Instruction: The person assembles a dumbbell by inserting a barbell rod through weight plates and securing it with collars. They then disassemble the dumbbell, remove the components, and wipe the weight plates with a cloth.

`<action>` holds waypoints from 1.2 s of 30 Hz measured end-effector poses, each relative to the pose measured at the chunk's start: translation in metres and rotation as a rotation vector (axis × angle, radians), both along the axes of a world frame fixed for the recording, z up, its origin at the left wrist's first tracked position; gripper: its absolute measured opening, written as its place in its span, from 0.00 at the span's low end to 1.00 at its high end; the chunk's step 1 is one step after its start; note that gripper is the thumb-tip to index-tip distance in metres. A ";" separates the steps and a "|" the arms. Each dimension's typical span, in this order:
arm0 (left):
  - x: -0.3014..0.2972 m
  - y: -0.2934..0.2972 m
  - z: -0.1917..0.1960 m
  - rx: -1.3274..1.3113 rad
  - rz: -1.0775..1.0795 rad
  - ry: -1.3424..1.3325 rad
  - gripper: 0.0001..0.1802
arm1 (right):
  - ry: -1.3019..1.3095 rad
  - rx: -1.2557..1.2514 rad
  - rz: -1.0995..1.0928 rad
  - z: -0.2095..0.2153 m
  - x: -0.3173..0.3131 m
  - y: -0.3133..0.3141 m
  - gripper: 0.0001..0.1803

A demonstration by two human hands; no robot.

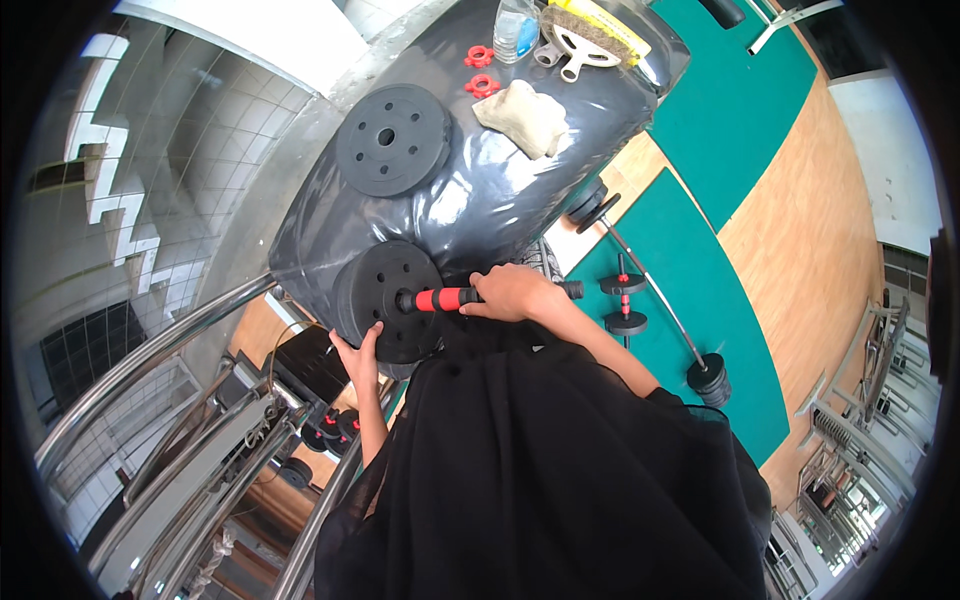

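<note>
My right hand [510,292] is closed round a dumbbell bar [448,298] with a red and black grip; its bare black end sticks out past the hand on the right. At the bar's left end sits a round black weight plate [395,268] with several holes, standing tilted by the near side of a black padded bench. My left hand [358,354] grips that plate's lower left rim, thumb on the face, other fingers partly hidden at the edge. Farther along the bench lies a second black weight plate [415,150], flat.
On the bench [465,225] are two red star collars [482,86], a crumpled pale cloth [525,118], a clear bottle [515,35] and a brush [585,38]. A barbell [655,285] and a dumbbell [626,300] rest on green mats to the right. Metal rails [160,345] run at left.
</note>
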State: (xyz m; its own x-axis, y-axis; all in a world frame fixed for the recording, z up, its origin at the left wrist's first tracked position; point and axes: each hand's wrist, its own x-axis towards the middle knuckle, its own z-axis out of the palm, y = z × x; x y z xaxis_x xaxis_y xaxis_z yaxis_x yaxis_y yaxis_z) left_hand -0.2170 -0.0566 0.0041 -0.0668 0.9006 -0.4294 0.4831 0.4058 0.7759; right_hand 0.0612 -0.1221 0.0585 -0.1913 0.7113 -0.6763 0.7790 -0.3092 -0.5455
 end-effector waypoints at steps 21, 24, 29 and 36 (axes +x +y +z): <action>-0.004 -0.007 -0.014 0.044 0.169 0.104 0.58 | -0.182 -0.113 -0.134 0.112 0.079 -0.072 0.27; -0.026 -0.001 -0.046 -0.072 0.248 -0.151 0.62 | -0.148 -0.088 -0.383 0.121 0.115 -0.102 0.25; -0.036 -0.012 -0.086 -0.238 0.488 -0.417 0.67 | -0.132 0.190 -0.609 0.063 0.122 -0.137 0.19; -0.032 -0.035 -0.126 -0.223 0.684 -0.862 0.61 | 0.474 0.548 -0.644 -0.058 0.015 -0.068 0.23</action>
